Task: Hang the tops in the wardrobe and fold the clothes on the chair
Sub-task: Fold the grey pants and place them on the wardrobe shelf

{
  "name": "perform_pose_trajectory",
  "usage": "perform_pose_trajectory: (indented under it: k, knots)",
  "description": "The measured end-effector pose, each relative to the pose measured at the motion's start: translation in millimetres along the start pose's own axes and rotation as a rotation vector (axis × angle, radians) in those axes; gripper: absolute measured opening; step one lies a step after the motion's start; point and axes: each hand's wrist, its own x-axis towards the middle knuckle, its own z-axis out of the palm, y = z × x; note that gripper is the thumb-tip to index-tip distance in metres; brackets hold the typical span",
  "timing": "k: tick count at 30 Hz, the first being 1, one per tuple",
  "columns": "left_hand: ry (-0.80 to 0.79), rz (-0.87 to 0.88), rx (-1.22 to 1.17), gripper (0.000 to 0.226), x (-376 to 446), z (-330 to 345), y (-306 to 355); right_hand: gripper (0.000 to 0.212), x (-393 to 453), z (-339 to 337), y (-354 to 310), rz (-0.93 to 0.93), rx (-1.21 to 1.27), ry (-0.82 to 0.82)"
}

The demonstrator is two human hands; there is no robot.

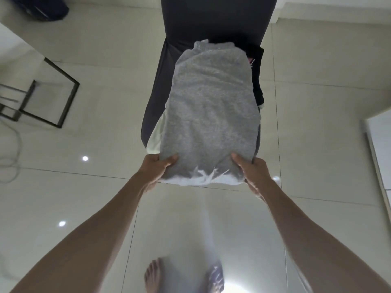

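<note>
A grey knitted garment (210, 111) lies folded lengthwise on the dark chair (156, 89), its near end hanging past the seat's front edge. My left hand (157, 168) grips its near left corner, thumb on top. My right hand (251, 170) grips the near right corner the same way. A white garment (156, 136) pokes out beneath the grey one on the left and at the near end. Black clothing (257, 81) lies under it along the right side. The chair's backrest (215, 15) stands at the far end.
Glossy pale floor tiles (95, 187) surround the chair. A black metal frame (53, 92) and a grey cable (12, 149) lie at the left. A dark bag (42, 7) sits top left. A white furniture edge (378, 144) stands at the right. My bare feet (154, 275) are below.
</note>
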Motion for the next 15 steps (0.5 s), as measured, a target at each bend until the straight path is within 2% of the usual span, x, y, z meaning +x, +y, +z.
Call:
perform_pose_trajectory:
  k: [2,3,4,5,7,9,11,13,15]
  knots:
    - [-0.081,-0.023,0.061,0.039,2,1,-8,0.072,0,6,15,0.032,-0.056,-0.05]
    - [-0.119,-0.021,0.132,0.035,4,3,-13,0.062,-2,11,20,0.035,-0.123,-0.086]
    - [-0.113,-0.016,0.176,0.028,4,3,-20,0.052,-2,16,30,0.024,-0.147,-0.052]
    - [-0.08,0.008,0.18,0.021,5,2,-23,0.044,0,18,35,0.001,-0.137,0.015]
    - [-0.053,0.042,0.038,0.017,5,1,-26,0.035,2,20,41,-0.035,0.057,0.07]
    - [-0.147,0.031,-0.051,0.026,-2,-3,-26,0.034,-3,27,43,0.0,0.171,0.016]
    - [-0.249,-0.019,0.116,0.032,-5,-7,-37,0.031,-12,33,51,0.031,0.009,-0.091]
    - [-0.212,-0.013,0.138,0.028,-10,-14,-48,0.03,-21,34,53,0.051,0.0,-0.108]
    - [-0.166,0.004,-0.082,0.03,-14,-21,-57,0.046,-27,31,54,0.032,0.219,-0.103]
